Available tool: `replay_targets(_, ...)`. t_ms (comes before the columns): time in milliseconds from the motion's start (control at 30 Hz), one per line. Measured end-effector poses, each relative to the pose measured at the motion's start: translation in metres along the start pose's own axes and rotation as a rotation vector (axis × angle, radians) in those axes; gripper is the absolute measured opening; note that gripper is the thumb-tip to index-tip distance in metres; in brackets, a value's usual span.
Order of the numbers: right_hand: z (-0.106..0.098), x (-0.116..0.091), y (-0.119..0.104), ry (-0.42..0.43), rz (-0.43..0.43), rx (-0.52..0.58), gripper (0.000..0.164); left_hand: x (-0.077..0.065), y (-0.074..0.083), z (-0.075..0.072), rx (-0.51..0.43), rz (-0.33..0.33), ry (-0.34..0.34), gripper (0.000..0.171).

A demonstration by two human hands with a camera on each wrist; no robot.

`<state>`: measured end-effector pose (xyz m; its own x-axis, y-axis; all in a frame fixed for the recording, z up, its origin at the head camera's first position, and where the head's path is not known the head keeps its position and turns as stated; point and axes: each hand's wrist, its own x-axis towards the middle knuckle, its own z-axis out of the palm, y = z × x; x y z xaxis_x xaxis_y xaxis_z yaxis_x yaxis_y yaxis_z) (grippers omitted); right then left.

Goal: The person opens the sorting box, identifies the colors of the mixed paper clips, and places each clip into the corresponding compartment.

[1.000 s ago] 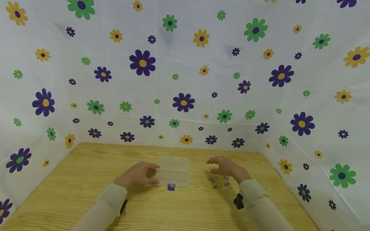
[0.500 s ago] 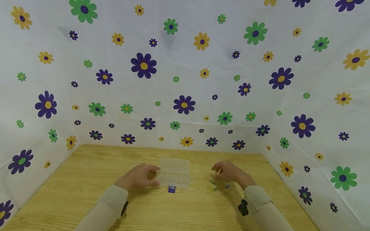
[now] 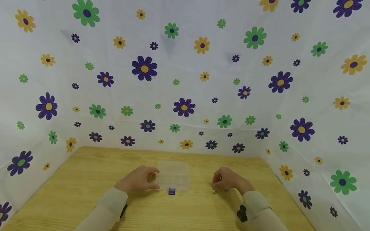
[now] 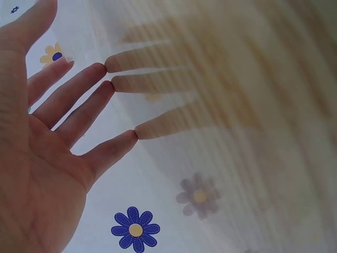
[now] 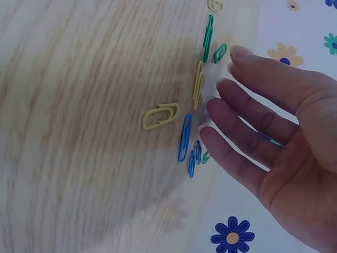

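In the head view, a clear plastic compartment box (image 3: 173,175) lies on the wooden table, with a small purple-blue clasp-like piece (image 3: 171,191) at its front edge. My left hand (image 3: 140,179) is at the box's left side, thumb and fingers spread apart. Its fingertips meet the tabletop in the left wrist view. To the right of the box, my right hand (image 3: 229,180) hovers low over scattered paper clips. Its thumb and forefinger tips are close beside a green paper clip (image 5: 220,53); no clip shows between them. Yellow (image 5: 160,116) and blue paper clips (image 5: 185,138) lie by the other fingers.
A light wood table (image 3: 179,211) carries everything. White sheeting (image 3: 162,93) printed with flowers closes off the back and both sides. Another green paper clip (image 5: 208,39) and a yellow paper clip (image 5: 198,85) lie on the wood. A black wrist device (image 3: 242,213) sits under the right wrist.
The right hand has moved right and then down to the paper clips, its thumb and forefinger drawing closer together. The left hand keeps its place by the box.
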<state>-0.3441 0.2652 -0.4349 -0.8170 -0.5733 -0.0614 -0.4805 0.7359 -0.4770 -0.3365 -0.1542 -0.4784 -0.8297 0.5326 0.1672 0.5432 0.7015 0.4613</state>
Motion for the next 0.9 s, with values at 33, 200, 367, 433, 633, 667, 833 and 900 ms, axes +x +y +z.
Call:
replay_targets(33, 0.0001, 0.0007, 0.0005, -0.003, 0.000, 0.001, 0.007, 0.0003, -0.0002, -0.0002, 0.001, -0.001, 0.001, 0.070)
replay_targets(200, 0.0014, 0.0042, 0.0026, -0.010, 0.026, -0.014, 0.005, 0.0024, -0.0015, -0.0007, 0.002, -0.007, -0.002, 0.071)
replay_targets(367, 0.0060, 0.0063, 0.0031, 0.000, 0.066, -0.026, 0.008, 0.0019, -0.0011, -0.0011, 0.006, -0.002, 0.001, 0.071)
replay_targets(433, 0.0076, 0.0067, 0.0030, 0.005, 0.067, -0.024, 0.008, 0.0012, -0.0006, -0.0009, 0.010, -0.002, 0.003, 0.070)
replay_targets(633, 0.0092, 0.0083, 0.0040, 0.017, 0.048, -0.043, 0.009, -0.0007, 0.0011, -0.0024, 0.011, -0.003, 0.006, 0.071)
replay_targets(667, 0.0091, 0.0084, 0.0040, 0.017, 0.044, -0.045, 0.009, -0.0009, 0.0011, -0.0028, 0.012, 0.001, 0.006, 0.072)
replay_targets(833, 0.0090, 0.0093, 0.0043, 0.021, 0.031, -0.047, 0.009, -0.0010, 0.0022, -0.0043, 0.013, 0.015, 0.005, 0.072)
replay_targets(900, 0.0089, 0.0096, 0.0043, 0.024, 0.024, -0.046, 0.009, -0.0007, 0.0024, -0.0046, 0.015, 0.020, 0.005, 0.072)
